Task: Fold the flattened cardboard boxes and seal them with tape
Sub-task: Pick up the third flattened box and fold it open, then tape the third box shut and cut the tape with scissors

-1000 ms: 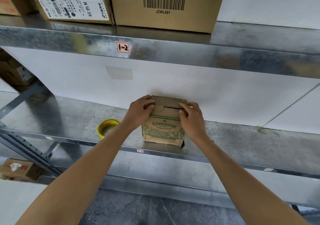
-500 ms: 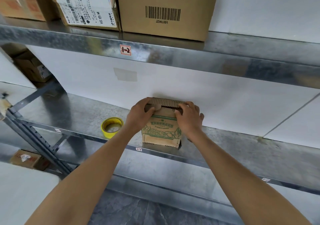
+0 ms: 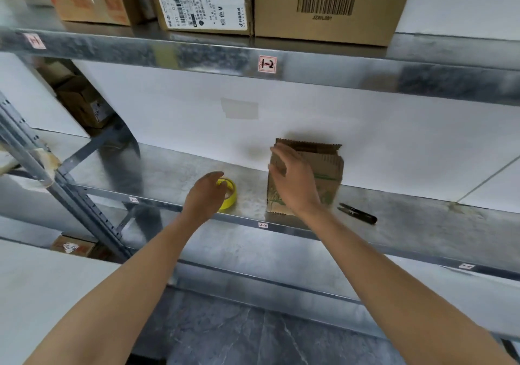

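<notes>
- Looking down from my head, I see one small cardboard box (image 3: pixel 329 164). It stands on the middle metal shelf (image 3: pixel 168 167), close to the white wall.
- My right hand (image 3: pixel 295 180) is loose with the fingers spread, at the front of the box.
- My left hand (image 3: pixel 205 195) is on the one yellow tape roll (image 3: pixel 231 194), left of the box. I cannot tell if it grips it.
- One thin black tool (image 3: pixel 357 213) lies right of the box.
- Three big boxes (image 3: pixel 323 4) sit up top.

Bare to the frame edge on both forearms (image 3: pixel 135 288). Bare on left hand (image 3: pixel 204 197) and right hand (image 3: pixel 295 180) too. Slim at the wrists, broader toward the elbows. Motion-blurred at the fingers; too soft to tell nails or marks.
</notes>
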